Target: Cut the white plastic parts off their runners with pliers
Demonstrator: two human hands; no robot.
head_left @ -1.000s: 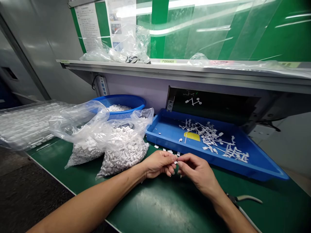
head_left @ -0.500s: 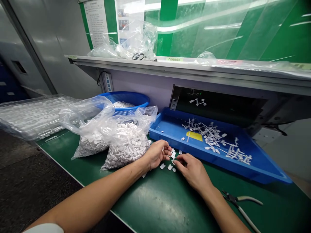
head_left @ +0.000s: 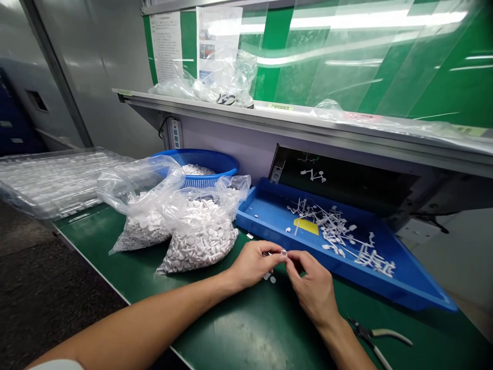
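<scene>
Fingertips of both hands meet over the green bench top, around a small white plastic piece [head_left: 284,253]. My left hand [head_left: 254,263] pinches it from the left, with its fingers curled. From the right, my right hand [head_left: 311,280] closes thumb and fingers at the same piece. Below the fingers lies a small round white piece [head_left: 273,279], with part of another beside it; my left hand hides whatever else lies there. Another white piece [head_left: 250,236] rests near the tray's corner.
A blue tray [head_left: 408,295] of white plastic sprues stands behind my hands. Clear bags of white pieces [head_left: 202,239] sit at left, before a blue basket [head_left: 227,162]. Pliers [head_left: 370,334] lie at right on the green bench [head_left: 239,329]. A shelf [head_left: 292,115] overhangs the back.
My hands have come together from slightly apart, and a small white piece now sits between their fingertips. The loose pieces on the bench are mostly covered by my left hand. The camera view has shifted slightly.
</scene>
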